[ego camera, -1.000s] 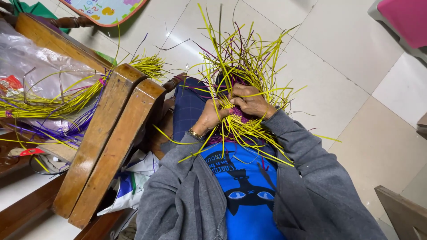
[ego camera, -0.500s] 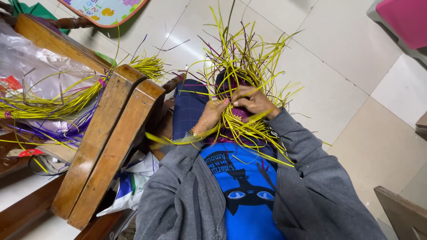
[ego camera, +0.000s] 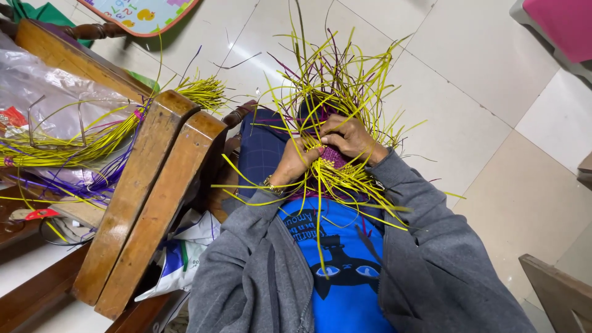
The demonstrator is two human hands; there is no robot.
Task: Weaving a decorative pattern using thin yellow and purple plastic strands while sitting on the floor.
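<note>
Seen from above, a person in a grey zipped jacket (ego camera: 246, 277) and blue printed shirt (ego camera: 342, 271) sits weaving thin strips. At far left, a clear plastic bag (ego camera: 49, 92) lies on a wooden surface, with a small red-and-white packet (ego camera: 12, 117) showing at its left edge. A long bundle of yellow strips (ego camera: 92, 142) lies across the bag, its cut ends fanning out past a pair of thick wooden bars (ego camera: 148, 197) that slant down to the lower left. Purple strips (ego camera: 92, 179) hang beneath the bundle. Under the bars lies a crumpled white bag with blue and green print (ego camera: 185, 259). At the top edge sits a rounded board with a red rim and coloured shapes (ego camera: 139, 9).

In the centre, the left hand (ego camera: 296, 163), a watch at its wrist, curls shut around the left side of a small woven piece of yellow and purple strips (ego camera: 336, 157), resting on the lap. The right hand (ego camera: 348, 135) closes over the piece from above, fingers bent and pinching strips. Loose yellow strip ends (ego camera: 345, 74) spray upward and outward from between both hands, others trailing down over the shirt. At top right, a pink object (ego camera: 561, 24) stands on the pale tiled floor (ego camera: 481, 92).
</note>
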